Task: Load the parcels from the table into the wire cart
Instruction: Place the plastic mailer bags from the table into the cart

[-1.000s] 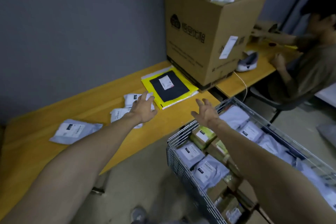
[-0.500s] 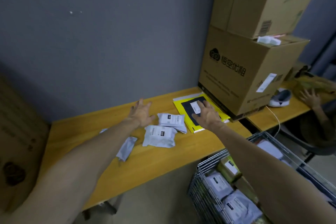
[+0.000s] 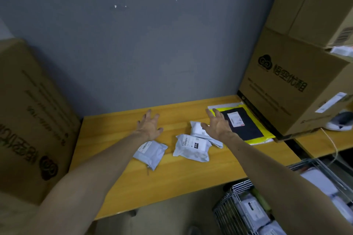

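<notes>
One second ago the right hand [image 3: 216, 125] was above the rim of the wire cart [image 3: 228, 213]. Now it has come back over the table [image 3: 191, 179] and hangs, fingers apart, over the rear white parcel [image 3: 197, 127]. This parcel is just left of the black parcel [image 3: 244, 126], which lies on a yellow envelope [image 3: 263, 138] at the foot of the big box [image 3: 296, 91]. The left hand [image 3: 150, 127], also empty and with spread fingers, is farther from the box, over bare wood behind the grey parcel [image 3: 150, 151]. The front white parcel [image 3: 192, 148] lies between the two arms. Whether a hand touches anything, I cannot tell. I judge that a new pick is starting, and several parcels remain to load.
</notes>
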`<state>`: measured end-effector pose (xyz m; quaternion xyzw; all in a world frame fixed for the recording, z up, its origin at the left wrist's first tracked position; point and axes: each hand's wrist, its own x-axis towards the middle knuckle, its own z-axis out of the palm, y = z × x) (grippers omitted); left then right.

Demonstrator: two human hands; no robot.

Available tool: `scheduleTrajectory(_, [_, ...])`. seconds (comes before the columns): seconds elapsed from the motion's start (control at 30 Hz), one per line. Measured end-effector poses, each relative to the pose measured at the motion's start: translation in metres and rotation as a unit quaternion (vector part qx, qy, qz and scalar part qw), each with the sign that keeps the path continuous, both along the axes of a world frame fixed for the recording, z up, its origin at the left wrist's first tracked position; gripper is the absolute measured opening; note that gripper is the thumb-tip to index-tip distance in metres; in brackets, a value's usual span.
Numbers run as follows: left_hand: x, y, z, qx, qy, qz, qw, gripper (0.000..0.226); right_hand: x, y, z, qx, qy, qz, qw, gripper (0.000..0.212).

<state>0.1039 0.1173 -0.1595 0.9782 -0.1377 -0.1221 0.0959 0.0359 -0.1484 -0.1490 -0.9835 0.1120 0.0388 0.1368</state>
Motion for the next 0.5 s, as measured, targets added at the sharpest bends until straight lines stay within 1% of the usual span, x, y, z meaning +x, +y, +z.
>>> scheduleTrajectory(0.13, [0.013,0.004,-0.025,0.023,0.030,0.031,0.999,0.067,0.027,-0.006,-0.032,0.002,0.020,0.031,0.999,0.071])
scheduleTrajectory(0.23, [0.025,0.003,-0.041,0.023,0.053,0.060,0.997,0.066,0.047,-0.014,-0.054,0.006,0.036,0.055,0.998,0.069])
scheduleTrajectory(0.37, [0.038,0.001,-0.063,0.029,0.072,0.098,0.992,0.064,0.070,-0.024,-0.075,0.005,0.040,0.120,0.992,0.068])
scheduleTrajectory(0.5, [0.043,0.001,-0.091,0.046,0.093,0.128,0.986,0.066,0.084,-0.037,-0.101,-0.021,0.063,0.173,0.983,0.073])
